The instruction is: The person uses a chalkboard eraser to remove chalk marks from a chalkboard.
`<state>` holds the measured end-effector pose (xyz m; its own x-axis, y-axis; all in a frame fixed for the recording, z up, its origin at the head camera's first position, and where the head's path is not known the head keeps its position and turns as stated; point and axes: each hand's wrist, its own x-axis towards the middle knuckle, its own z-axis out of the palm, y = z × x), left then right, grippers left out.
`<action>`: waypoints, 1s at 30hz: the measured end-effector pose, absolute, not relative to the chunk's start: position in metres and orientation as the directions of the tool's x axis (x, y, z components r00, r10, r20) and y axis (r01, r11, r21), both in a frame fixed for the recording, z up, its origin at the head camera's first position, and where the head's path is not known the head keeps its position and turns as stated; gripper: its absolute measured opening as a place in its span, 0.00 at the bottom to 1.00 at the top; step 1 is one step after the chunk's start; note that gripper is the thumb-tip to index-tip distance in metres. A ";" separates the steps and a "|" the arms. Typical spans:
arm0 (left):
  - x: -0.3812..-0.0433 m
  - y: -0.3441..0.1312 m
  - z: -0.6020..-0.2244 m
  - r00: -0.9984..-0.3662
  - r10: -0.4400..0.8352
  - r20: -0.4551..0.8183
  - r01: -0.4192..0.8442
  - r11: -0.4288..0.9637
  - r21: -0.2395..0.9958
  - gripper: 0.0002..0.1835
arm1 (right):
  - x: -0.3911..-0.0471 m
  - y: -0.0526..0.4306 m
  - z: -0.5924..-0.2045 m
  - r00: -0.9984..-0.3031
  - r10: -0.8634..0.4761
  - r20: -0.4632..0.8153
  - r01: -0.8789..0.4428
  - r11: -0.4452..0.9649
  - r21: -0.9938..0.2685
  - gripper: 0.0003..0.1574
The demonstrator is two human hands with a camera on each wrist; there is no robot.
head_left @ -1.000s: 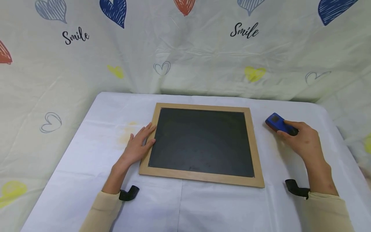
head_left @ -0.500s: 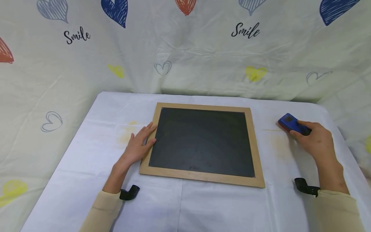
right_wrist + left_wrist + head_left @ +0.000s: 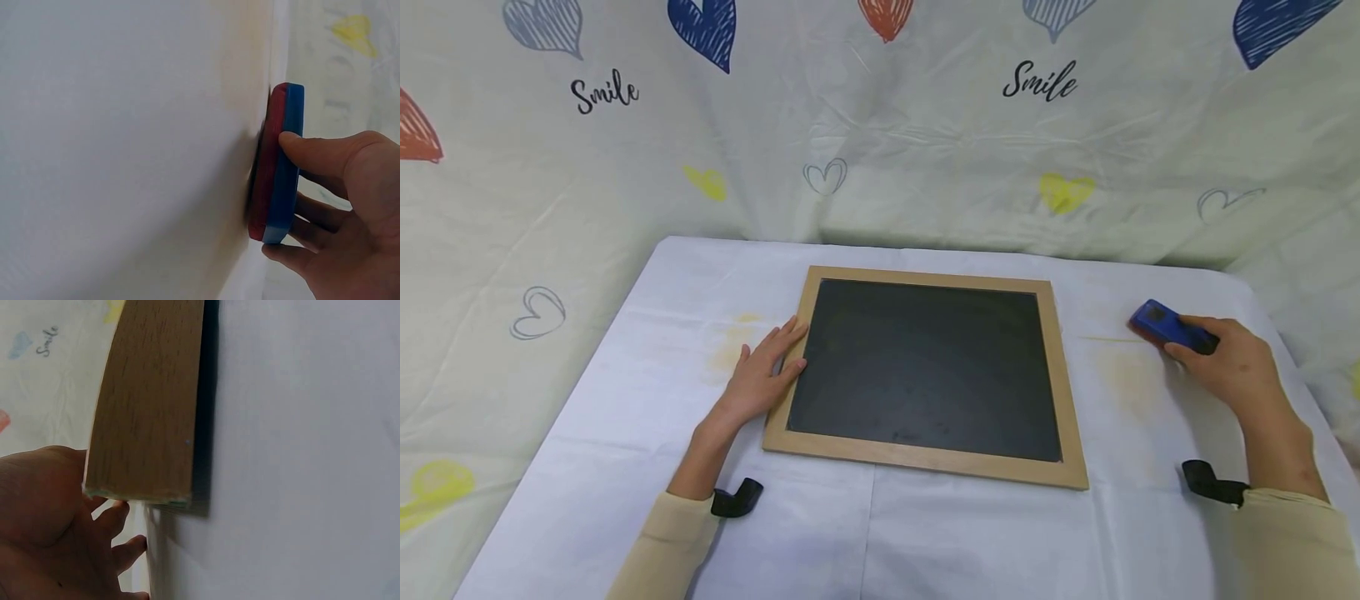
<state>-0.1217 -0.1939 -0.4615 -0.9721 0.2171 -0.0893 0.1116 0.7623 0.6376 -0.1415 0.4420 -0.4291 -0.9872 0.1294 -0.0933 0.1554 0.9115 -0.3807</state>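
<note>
A small blackboard [image 3: 925, 371] in a light wooden frame lies flat on the white-covered table, its dark face bare apart from faint smudges near the bottom. My left hand [image 3: 760, 383] rests with spread, fairly straight fingers on the frame's left side. In the left wrist view, the frame's wooden edge [image 3: 147, 400] runs beside that hand [image 3: 56, 519]. Right of the board, my right hand [image 3: 1240, 367] grips a chalkboard eraser [image 3: 1172, 327] with a blue back. The right wrist view shows the eraser's red felt side [image 3: 265, 181] facing the cloth, at or very close to it.
A white cloth [image 3: 970, 533] covers the table. Yellowish-brown smudges [image 3: 1131, 379] mark it right of the board, with a fainter stain [image 3: 726, 350] to the left. Behind hangs a curtain [image 3: 917, 125] printed with hearts and "Smile". Each wrist wears a black camera mount [image 3: 737, 498].
My right hand has moved right with the eraser, away from the board, uncovering a brownish smudge and thin line on the cloth. The left hand and blackboard stay in place.
</note>
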 end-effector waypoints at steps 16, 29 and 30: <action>-0.122 -0.191 -0.459 -0.973 0.216 -0.084 0.116 0.770 0.628 0.34 | -0.141 0.423 -0.428 -0.993 0.112 -0.033 0.115 0.901 -0.419 0.46; -0.123 -0.186 -0.444 -0.980 0.172 -0.097 0.092 0.832 0.547 0.33 | -0.144 0.319 -0.410 -0.994 0.045 0.096 -0.002 0.896 -0.444 0.49; -0.124 -0.185 -0.442 -0.982 0.167 -0.091 0.094 0.840 0.534 0.33 | -0.143 0.312 -0.409 -0.993 0.033 0.113 -0.021 0.896 -0.443 0.48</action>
<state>-0.1236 -0.1852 -0.4424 -0.9817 0.1673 -0.0911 0.0937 0.8405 0.5337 -0.1433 0.3124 -0.4092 -0.9930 0.0327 0.1134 -0.0211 0.8963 -0.4430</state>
